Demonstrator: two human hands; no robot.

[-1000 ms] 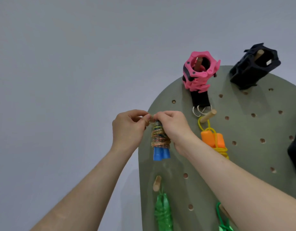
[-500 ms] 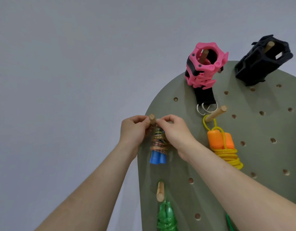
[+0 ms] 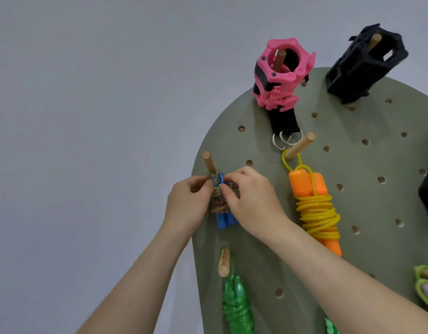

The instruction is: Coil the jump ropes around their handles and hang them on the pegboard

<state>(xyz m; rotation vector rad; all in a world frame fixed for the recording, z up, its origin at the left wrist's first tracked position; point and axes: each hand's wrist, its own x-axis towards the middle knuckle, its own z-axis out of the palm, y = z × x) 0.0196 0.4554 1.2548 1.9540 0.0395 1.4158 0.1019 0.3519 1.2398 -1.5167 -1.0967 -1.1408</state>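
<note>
Blue rope, its mottled cord wound tight round two blue handles, hangs upright at the left edge of the pegboard, gripped from both sides just below a wooden peg. A plain grey wall fills the left of the scene. The left hand comes in from the near left, thumb and curled fingers pinching the cord at the top of the bundle. A strand of cord appears to reach the foot of the peg, though the hands hide whether it is looped over it. The right hand closes on the bundle from the other side, its fingertips curled in and nipping the cord by a blue handle tip.

Below the hands, a green rope hangs coiled from a lower peg. At the top of the board a pink collar sits over its own peg, with a black strap and two metal rings hanging under it. Right of the hands, an orange rope, its yellow cord wrapped round two orange handles, hangs by a yellow loop from a slanted peg. Farther right, a black collar rests on the board's top edge over another peg. A green and lilac item is cut off by the right edge.
</note>
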